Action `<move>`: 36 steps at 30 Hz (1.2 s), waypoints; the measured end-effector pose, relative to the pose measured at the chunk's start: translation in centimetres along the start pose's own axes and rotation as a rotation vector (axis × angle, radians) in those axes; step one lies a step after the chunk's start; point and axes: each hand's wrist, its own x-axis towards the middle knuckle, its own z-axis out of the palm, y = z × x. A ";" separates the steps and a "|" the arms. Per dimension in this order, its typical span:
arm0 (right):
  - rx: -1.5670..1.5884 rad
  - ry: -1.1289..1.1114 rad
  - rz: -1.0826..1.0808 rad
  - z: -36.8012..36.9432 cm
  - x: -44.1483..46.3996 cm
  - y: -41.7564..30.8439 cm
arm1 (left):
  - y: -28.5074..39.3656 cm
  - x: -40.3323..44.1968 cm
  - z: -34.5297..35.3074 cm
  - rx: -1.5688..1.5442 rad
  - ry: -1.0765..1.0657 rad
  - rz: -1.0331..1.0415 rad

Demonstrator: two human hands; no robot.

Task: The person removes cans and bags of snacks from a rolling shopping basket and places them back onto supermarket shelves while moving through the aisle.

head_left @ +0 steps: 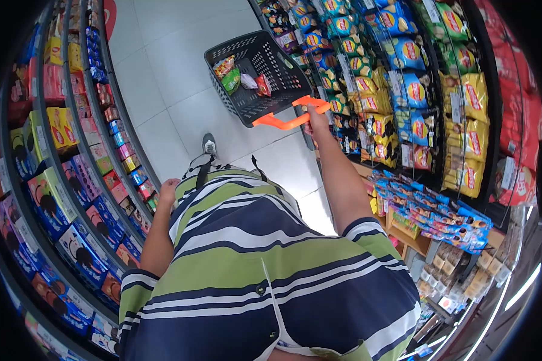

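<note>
A black perforated shopping basket (277, 63) is at the top middle, with its orange handle (283, 123) towards me. My right hand (318, 120) is wrapped around the right end of that handle, arm stretched forward. Inside the basket lie a yellow-and-red packet (224, 65), a green packet (230, 80), a pale packet (249, 81) and a red packet (263, 85). My left hand (168, 190) hangs low by my side, near the left shelves. Its fingers look loosely curled, and I see nothing in them.
Left shelves (54, 162) carry boxed biscuits and sweets in long rows. To the right, a rack (397, 78) holds hanging bags of chips, with blue snack strips (433, 210) below. Between them runs a tiled floor (180, 66); one shoe (209, 144) shows on it.
</note>
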 end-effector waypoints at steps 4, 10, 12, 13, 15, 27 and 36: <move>0.063 -0.052 -0.008 2.2 -0.1 -0.7 | 1.5 0.5 -0.1 0.031 0.096 -0.013; 0.007 -0.092 -0.017 6.1 0.5 -5.2 | 1.3 3.3 -2.1 0.116 0.152 0.012; 0.021 -0.145 -0.040 7.3 1.7 -6.2 | 3.8 2.8 -2.4 0.129 0.150 -0.049; 0.028 -0.170 -0.058 7.9 2.4 -6.8 | 5.7 1.8 -2.6 0.130 0.131 -0.109; -0.013 -0.169 -0.136 9.6 3.1 -8.3 | 5.0 2.5 -3.2 0.028 0.150 -0.049; 0.046 -0.397 -0.034 18.6 5.2 -20.1 | 24.8 5.8 5.4 0.707 0.150 0.274; -0.003 -0.435 -0.021 24.4 7.7 -26.3 | 55.3 9.1 23.8 0.919 0.126 1.147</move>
